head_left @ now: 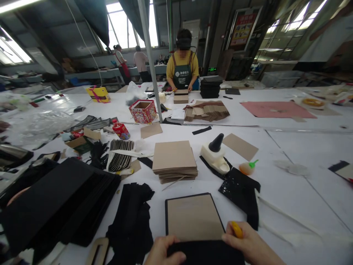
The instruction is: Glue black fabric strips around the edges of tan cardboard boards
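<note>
Close in front of me lies a tan cardboard panel with a thin black border on its left, far and right sides. A black sheet covers its near end. My left hand pinches the left edge of this sheet, thumb on top. At its right edge, my right hand grips the sheet between thumb and fingers. A yellow-handled tool is also tucked in that hand; its working end is hidden. Beyond the panel rises a stack of tan cardboard sheets.
Black cloth pieces and black panels lie left. Right of the stack are a white bottle with a black cone, a small orange pot and a white-specked black piece. A co-worker stands across the table.
</note>
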A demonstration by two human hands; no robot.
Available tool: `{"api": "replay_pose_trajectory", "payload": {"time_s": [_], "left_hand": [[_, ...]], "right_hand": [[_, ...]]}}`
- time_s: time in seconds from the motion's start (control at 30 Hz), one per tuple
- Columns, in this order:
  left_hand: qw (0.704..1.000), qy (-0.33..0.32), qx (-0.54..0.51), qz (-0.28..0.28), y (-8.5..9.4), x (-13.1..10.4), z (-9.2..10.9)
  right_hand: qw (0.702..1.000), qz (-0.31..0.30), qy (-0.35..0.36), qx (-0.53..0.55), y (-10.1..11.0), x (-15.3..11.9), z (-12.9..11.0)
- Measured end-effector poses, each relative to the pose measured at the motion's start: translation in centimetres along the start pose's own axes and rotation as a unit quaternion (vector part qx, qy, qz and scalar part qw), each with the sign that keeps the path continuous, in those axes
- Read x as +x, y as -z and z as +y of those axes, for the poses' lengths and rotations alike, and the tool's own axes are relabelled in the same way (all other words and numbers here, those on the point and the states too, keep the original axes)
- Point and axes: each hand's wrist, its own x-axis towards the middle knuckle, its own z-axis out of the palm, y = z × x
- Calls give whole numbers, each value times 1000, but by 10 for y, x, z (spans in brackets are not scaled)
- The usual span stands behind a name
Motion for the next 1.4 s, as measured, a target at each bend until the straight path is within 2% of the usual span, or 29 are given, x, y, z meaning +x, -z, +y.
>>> {"api": "replay_pose_trajectory", "payload": {"time_s": [0.1, 0.17, 0.23, 0.37, 0.47, 0.6, 0.93, 1.4], "left_hand": [[993, 22, -118, -15, 8, 16, -12], [986, 37, -163, 18, 9, 29, -13], [980, 46, -184, 59, 8, 43, -11], [982, 60, -139, 114, 6, 68, -8], [986, 58, -83, 133, 7, 83, -9], [986, 49, -23, 160, 13, 96, -11], [967, 49, 130, 214, 23, 103, -6], [970, 77, 107, 205, 27, 113, -22]], "right_hand": [[998, 2, -29, 55, -1, 15, 9], [994, -8, -42, 98, -3, 26, 10], [995, 4, -39, 93, -3, 39, 9], [997, 75, -9, 0, 3, 70, 7], [990, 117, 19, -76, 10, 93, 6], [975, 141, 45, -166, 13, 112, 6], [943, 154, 35, -294, 2, 126, 11], [921, 159, 18, -355, -4, 122, -2]]}}
